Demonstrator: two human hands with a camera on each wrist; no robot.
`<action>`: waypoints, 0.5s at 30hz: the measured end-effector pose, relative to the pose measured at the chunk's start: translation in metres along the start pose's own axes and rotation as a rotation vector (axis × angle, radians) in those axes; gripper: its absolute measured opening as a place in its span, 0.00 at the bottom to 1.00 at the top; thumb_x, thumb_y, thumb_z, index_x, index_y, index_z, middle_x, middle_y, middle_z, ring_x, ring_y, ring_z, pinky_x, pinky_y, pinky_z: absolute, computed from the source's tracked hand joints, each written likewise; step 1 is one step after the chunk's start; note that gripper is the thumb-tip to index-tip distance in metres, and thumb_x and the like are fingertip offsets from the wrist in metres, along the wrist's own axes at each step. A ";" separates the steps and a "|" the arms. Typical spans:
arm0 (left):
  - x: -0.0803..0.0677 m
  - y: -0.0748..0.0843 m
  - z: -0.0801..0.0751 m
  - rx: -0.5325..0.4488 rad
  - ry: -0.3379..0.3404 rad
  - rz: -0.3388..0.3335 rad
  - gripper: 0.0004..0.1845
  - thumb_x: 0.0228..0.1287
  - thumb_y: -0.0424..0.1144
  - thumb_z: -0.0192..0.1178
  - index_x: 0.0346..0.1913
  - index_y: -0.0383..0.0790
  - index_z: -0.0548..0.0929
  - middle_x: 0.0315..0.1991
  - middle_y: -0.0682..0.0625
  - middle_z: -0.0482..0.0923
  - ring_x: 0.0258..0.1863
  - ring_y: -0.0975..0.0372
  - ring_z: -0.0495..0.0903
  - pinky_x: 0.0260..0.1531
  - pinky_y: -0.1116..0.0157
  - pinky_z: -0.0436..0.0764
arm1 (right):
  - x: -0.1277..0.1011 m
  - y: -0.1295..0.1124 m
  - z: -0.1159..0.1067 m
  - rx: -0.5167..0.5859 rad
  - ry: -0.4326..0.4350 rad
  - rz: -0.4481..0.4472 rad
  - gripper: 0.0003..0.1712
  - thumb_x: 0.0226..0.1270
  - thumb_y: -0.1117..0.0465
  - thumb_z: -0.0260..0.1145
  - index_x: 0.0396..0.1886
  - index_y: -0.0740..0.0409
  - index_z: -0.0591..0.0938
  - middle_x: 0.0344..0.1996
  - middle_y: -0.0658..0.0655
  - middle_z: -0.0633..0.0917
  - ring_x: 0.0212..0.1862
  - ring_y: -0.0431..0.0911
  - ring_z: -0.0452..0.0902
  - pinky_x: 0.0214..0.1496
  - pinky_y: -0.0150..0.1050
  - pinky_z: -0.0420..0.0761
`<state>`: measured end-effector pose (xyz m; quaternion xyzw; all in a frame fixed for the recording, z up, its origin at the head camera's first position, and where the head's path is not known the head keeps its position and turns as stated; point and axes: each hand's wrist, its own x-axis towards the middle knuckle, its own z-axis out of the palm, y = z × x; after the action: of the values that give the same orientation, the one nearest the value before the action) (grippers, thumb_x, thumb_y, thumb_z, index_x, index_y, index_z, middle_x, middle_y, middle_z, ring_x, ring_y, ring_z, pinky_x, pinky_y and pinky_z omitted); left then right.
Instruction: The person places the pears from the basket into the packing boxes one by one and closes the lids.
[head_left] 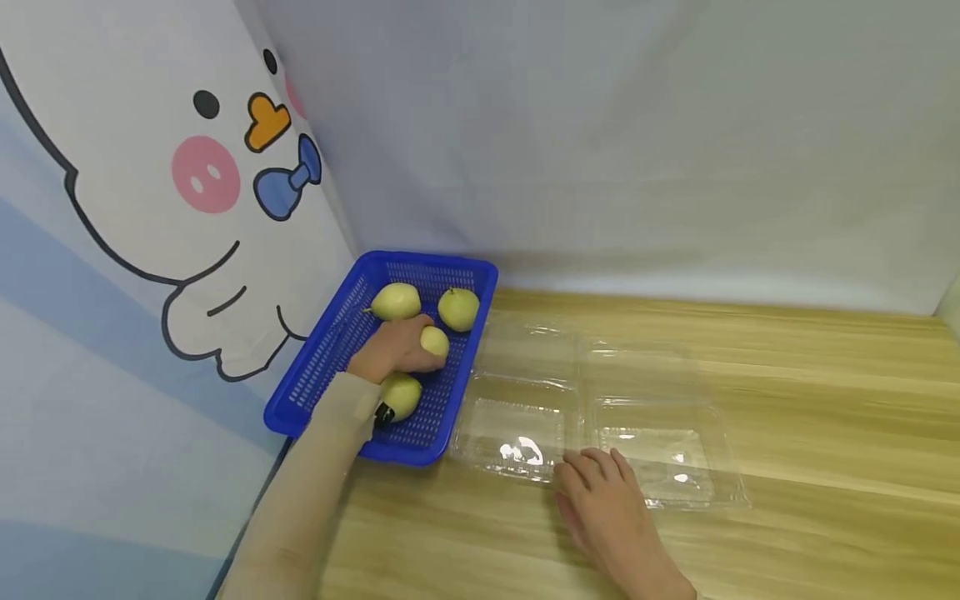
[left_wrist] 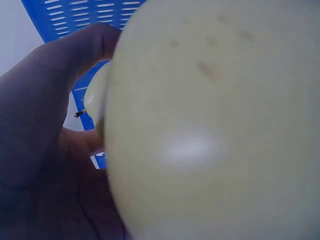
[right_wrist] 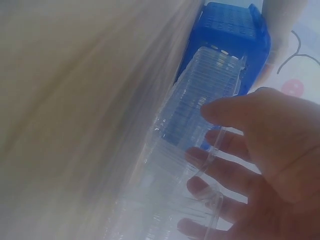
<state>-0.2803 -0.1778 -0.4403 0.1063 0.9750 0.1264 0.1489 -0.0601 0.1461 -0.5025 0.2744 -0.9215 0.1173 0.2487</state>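
My left hand (head_left: 397, 346) reaches into the blue basket (head_left: 442, 454) and grips a pale yellow-green pear (head_left: 435, 342) between thumb and fingers. Other pears lie around it: one (head_left: 396, 302) at the back left, another (head_left: 459, 309) at the back right, and one (head_left: 401, 395) beneath the left wrist. In the left wrist view, a pear's pale, speckled skin (left_wrist: 215, 125) fills most of the picture. My right hand (head_left: 607, 508) is at the near edge of a clear plastic container (head_left: 517, 421), fingers loosely bent; in the right wrist view its fingertips overlap the container's rim.
The container lies spread on the wood-grain table (head_left: 825, 433), right beside the basket. A pale curtain (head_left: 637, 150) closes off the back, and a cloth with a cartoon figure (head_left: 135, 217) hangs along the left, near the basket.
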 end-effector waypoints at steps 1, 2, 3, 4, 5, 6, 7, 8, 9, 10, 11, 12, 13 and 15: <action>0.001 0.002 0.000 -0.004 -0.004 0.004 0.43 0.60 0.55 0.68 0.75 0.35 0.72 0.59 0.37 0.84 0.57 0.45 0.84 0.59 0.47 0.83 | 0.000 0.000 0.000 -0.001 0.006 -0.002 0.22 0.52 0.60 0.83 0.47 0.57 0.86 0.48 0.58 0.92 0.52 0.58 0.87 0.54 0.64 0.87; 0.002 0.003 -0.001 -0.008 -0.002 0.012 0.43 0.60 0.55 0.67 0.74 0.35 0.73 0.58 0.38 0.84 0.55 0.46 0.83 0.58 0.47 0.83 | -0.001 0.000 0.000 0.002 0.011 -0.002 0.23 0.51 0.60 0.83 0.47 0.57 0.86 0.48 0.58 0.92 0.52 0.58 0.87 0.54 0.64 0.87; 0.003 0.005 -0.002 -0.011 0.000 0.024 0.43 0.59 0.54 0.67 0.74 0.35 0.73 0.57 0.38 0.84 0.54 0.46 0.83 0.58 0.48 0.83 | -0.001 0.000 0.001 0.004 0.014 -0.002 0.23 0.51 0.60 0.83 0.47 0.57 0.86 0.48 0.58 0.92 0.52 0.58 0.87 0.54 0.64 0.87; 0.004 0.007 -0.002 -0.017 0.002 0.034 0.42 0.59 0.55 0.67 0.74 0.35 0.73 0.57 0.39 0.84 0.54 0.47 0.83 0.58 0.48 0.83 | -0.001 0.000 0.001 0.006 0.017 -0.002 0.23 0.51 0.60 0.83 0.47 0.57 0.86 0.48 0.58 0.92 0.52 0.58 0.86 0.54 0.64 0.87; 0.006 0.008 -0.002 -0.023 0.003 0.043 0.42 0.59 0.55 0.66 0.74 0.35 0.74 0.57 0.39 0.84 0.53 0.48 0.83 0.58 0.48 0.83 | -0.001 0.000 0.001 0.007 0.020 -0.002 0.23 0.51 0.60 0.83 0.47 0.57 0.86 0.48 0.58 0.92 0.52 0.58 0.86 0.54 0.65 0.87; 0.006 0.010 -0.003 -0.030 0.000 0.047 0.42 0.60 0.55 0.66 0.74 0.36 0.73 0.57 0.39 0.84 0.54 0.48 0.83 0.59 0.49 0.82 | -0.002 0.000 0.001 0.009 0.023 -0.003 0.23 0.51 0.60 0.83 0.47 0.58 0.86 0.47 0.59 0.91 0.52 0.59 0.87 0.54 0.65 0.87; 0.007 0.012 -0.004 -0.039 -0.005 0.049 0.43 0.60 0.56 0.65 0.75 0.37 0.73 0.58 0.39 0.83 0.55 0.48 0.82 0.59 0.49 0.82 | -0.002 0.000 0.001 0.009 0.025 -0.004 0.22 0.51 0.61 0.83 0.47 0.58 0.86 0.47 0.59 0.91 0.52 0.59 0.87 0.53 0.65 0.87; 0.008 0.013 -0.004 -0.045 -0.008 0.052 0.43 0.61 0.56 0.65 0.76 0.37 0.72 0.59 0.40 0.83 0.55 0.48 0.82 0.60 0.49 0.82 | -0.002 0.000 0.000 0.011 0.026 -0.003 0.22 0.51 0.61 0.83 0.47 0.58 0.86 0.47 0.59 0.91 0.52 0.59 0.87 0.53 0.65 0.87; 0.008 0.014 -0.005 -0.052 -0.014 0.053 0.43 0.61 0.57 0.65 0.77 0.38 0.71 0.61 0.40 0.83 0.57 0.48 0.82 0.62 0.48 0.81 | -0.002 0.000 0.000 0.012 0.027 -0.003 0.22 0.52 0.61 0.83 0.47 0.58 0.86 0.47 0.59 0.91 0.51 0.59 0.87 0.53 0.65 0.87; 0.009 0.015 -0.005 -0.058 -0.020 0.050 0.43 0.62 0.57 0.65 0.77 0.39 0.71 0.61 0.40 0.82 0.58 0.48 0.82 0.62 0.48 0.81 | -0.002 0.000 0.000 0.013 0.028 -0.003 0.22 0.52 0.61 0.82 0.47 0.58 0.86 0.47 0.59 0.91 0.51 0.59 0.87 0.53 0.65 0.87; 0.009 0.016 -0.005 -0.062 -0.025 0.049 0.44 0.62 0.57 0.65 0.77 0.39 0.70 0.62 0.40 0.82 0.58 0.48 0.82 0.62 0.48 0.81 | -0.002 0.000 0.000 0.015 0.029 -0.002 0.21 0.52 0.61 0.82 0.46 0.58 0.86 0.47 0.59 0.91 0.51 0.59 0.87 0.53 0.65 0.87; 0.008 0.017 -0.005 -0.066 -0.030 0.047 0.43 0.62 0.57 0.65 0.77 0.40 0.70 0.62 0.40 0.82 0.58 0.48 0.82 0.62 0.48 0.81 | -0.002 -0.001 0.000 0.014 0.029 -0.002 0.21 0.52 0.61 0.82 0.46 0.58 0.86 0.46 0.59 0.92 0.51 0.59 0.87 0.53 0.65 0.87; 0.008 0.017 -0.004 -0.067 -0.033 0.046 0.43 0.63 0.57 0.64 0.77 0.40 0.71 0.61 0.40 0.82 0.58 0.48 0.82 0.62 0.48 0.81 | -0.003 -0.001 0.000 0.015 0.028 -0.001 0.21 0.52 0.61 0.82 0.46 0.58 0.86 0.47 0.59 0.92 0.51 0.59 0.87 0.53 0.65 0.87; 0.008 0.016 -0.002 -0.062 -0.037 0.043 0.42 0.62 0.57 0.64 0.76 0.41 0.72 0.60 0.40 0.83 0.57 0.48 0.82 0.61 0.48 0.81 | -0.003 -0.002 0.000 0.014 0.025 -0.001 0.21 0.53 0.61 0.82 0.46 0.58 0.86 0.47 0.59 0.92 0.51 0.59 0.87 0.53 0.64 0.87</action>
<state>-0.2854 -0.1609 -0.4356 0.1251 0.9651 0.1578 0.1672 -0.0567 0.1456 -0.5044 0.2753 -0.9172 0.1269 0.2584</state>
